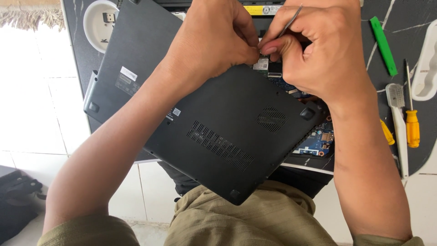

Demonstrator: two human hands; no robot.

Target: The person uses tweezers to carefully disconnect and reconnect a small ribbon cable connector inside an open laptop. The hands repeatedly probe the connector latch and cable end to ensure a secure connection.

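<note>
Steel tweezers (291, 19), pinched in the right hand (318, 50), probe a small connector (274, 69) on the opened black laptop's blue board (318, 141), beside the clenched left hand (214, 41), apparently mid-detachment, demanding a delicate pull next.

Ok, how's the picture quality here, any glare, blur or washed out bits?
Head view: the white tiled floor at left is overexposed and nearly featureless; the dark laptop bottom cover is evenly lit, its vents sharp; both hands, left hand and right hand, are in focus with only soft shadow between them; the thin metal tool shows slight glint; the edges bend a little from the wide lens.
</note>
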